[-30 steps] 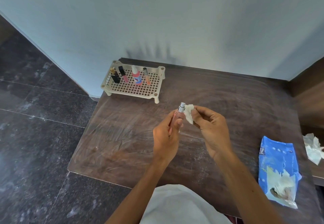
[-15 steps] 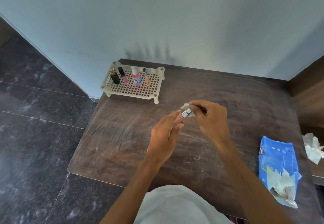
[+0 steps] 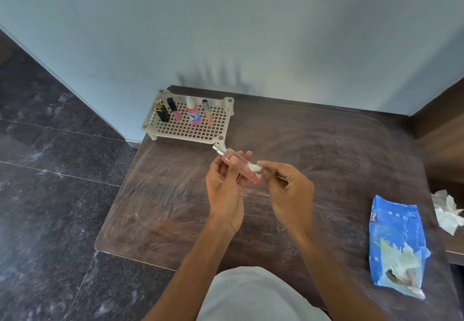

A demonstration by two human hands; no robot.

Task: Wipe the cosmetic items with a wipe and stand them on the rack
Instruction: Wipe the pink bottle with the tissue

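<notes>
My left hand (image 3: 226, 190) holds a slim pink spray bottle (image 3: 234, 161) tilted, its silver nozzle pointing up-left toward the rack. My right hand (image 3: 288, 190) pinches a small white wipe (image 3: 254, 167) against the bottle's lower end. The cream grid rack (image 3: 198, 130) stands at the table's far left corner. On its back row stand a black perfume bottle with gold cap (image 3: 161, 113), a pink lip gloss (image 3: 174, 110), a white-and-pink bottle (image 3: 193, 113) and a thin orange tube (image 3: 207, 111).
A torn blue wipes packet (image 3: 396, 245) lies on the dark wooden table (image 3: 326, 157) at the right. Crumpled used wipes (image 3: 447, 210) rest on a lower surface past the right edge. A pale wall runs behind; dark tiled floor lies left.
The bottle has turned: its silver nozzle now points up-left instead of toward my right hand. The wipe has shifted from the nozzle end to the bottle's lower end.
</notes>
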